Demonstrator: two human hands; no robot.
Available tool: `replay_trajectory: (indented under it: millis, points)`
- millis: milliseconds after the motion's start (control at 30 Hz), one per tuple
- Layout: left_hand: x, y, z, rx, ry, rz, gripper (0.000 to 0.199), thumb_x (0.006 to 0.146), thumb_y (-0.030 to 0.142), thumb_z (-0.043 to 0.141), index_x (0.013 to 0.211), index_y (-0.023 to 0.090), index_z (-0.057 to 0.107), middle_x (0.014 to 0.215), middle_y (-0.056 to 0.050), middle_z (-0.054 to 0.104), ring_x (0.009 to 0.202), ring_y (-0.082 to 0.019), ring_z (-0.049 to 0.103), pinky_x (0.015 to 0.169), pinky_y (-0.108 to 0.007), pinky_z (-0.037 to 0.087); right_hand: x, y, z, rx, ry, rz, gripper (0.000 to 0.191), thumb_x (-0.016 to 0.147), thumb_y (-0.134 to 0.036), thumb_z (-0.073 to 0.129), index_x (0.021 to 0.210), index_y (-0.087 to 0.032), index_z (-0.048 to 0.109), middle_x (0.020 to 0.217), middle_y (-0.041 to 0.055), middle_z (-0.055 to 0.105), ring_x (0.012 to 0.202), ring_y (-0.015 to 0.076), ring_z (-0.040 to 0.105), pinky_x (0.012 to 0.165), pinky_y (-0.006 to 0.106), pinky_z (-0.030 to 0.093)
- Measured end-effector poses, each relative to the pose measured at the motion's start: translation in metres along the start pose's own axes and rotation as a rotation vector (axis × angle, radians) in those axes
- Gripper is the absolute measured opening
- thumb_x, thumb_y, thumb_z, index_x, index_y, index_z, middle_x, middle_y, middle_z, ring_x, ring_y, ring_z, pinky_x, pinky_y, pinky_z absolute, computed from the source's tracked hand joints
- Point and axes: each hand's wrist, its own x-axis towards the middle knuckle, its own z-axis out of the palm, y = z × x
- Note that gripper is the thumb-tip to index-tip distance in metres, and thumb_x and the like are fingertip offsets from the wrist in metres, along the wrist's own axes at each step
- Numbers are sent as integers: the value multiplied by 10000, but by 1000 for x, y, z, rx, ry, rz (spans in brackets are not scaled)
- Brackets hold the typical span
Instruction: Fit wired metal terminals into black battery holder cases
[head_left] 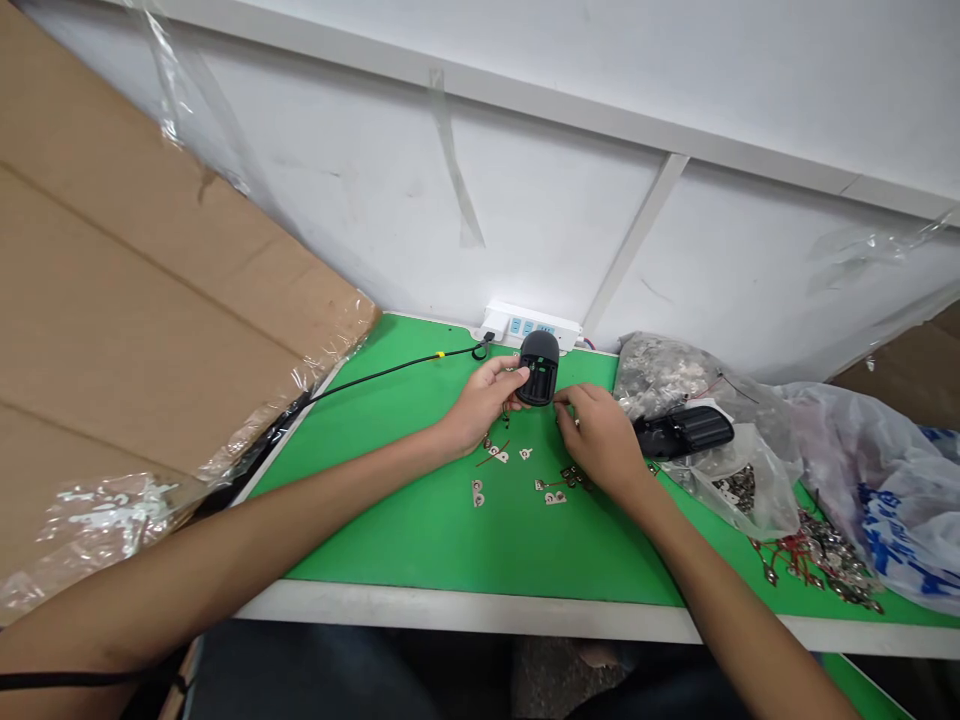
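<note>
My left hand (486, 400) grips a small black plastic housing (539, 370) above the green mat, its open slotted side facing me. Just right of the housing is my right hand (596, 430), thumb and fingers curled together near its lower edge; anything between the fingertips is too small to make out. Below the hands lie small metal contact plates (478, 493), more silvery plates (555, 497) and a few pieces with red wires (571, 478).
A white power strip (544, 328) with a black cable (397, 371) sits by the wall. Cardboard (172, 290) leans at left. At right are plastic bags (840, 440), another black housing (686, 432) and a pile of wired contacts (825, 560).
</note>
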Motion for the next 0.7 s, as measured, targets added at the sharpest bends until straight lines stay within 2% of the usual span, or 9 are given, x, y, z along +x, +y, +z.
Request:
replay_trajectory:
  millis: [100, 200, 367, 533, 700]
  points:
    - [-1, 1, 0, 36, -6, -22, 438, 898, 421, 823, 1191, 160, 627, 837, -25, 747, 615, -118, 679, 571, -245, 449, 2, -1, -7, 169, 117, 5, 202, 1077, -245, 505, 1139, -202, 693, 1137, 129, 706, 1075, 293, 672, 939, 429, 534]
    - [-3, 2, 1, 64, -24, -29, 476, 898, 443, 826, 1207, 172, 585, 829, -18, 748, 599, -125, 696, 545, -246, 429, 3, -4, -14, 245, 170, 11, 223, 1092, -279, 485, 1174, -209, 679, 1156, 123, 713, 1081, 286, 687, 938, 429, 545]
    - [-3, 0, 0, 86, -49, -13, 554, 890, 487, 833, 1245, 178, 541, 828, -6, 746, 658, -151, 746, 587, -249, 469, 2, -10, -15, 317, 154, 37, 242, 1117, -317, 444, 1207, -213, 642, 1132, 115, 743, 1019, 279, 719, 931, 431, 556]
    - [-3, -1, -1, 100, -75, -10, 545, 916, 496, 806, 1258, 185, 517, 881, -15, 753, 717, -168, 773, 609, -250, 482, 2, -12, -15, 399, 190, -10, 210, 1110, -304, 465, 1194, -230, 642, 1106, 88, 726, 843, 228, 723, 835, 402, 565]
    - [-3, -1, -1, 141, -133, -10, 620, 874, 447, 852, 1305, 191, 487, 1076, -63, 762, 770, -169, 778, 640, -262, 490, 1, -14, -14, 362, 207, -90, 130, 1071, -241, 502, 1121, -231, 622, 1045, 86, 674, 912, 244, 663, 814, 391, 545]
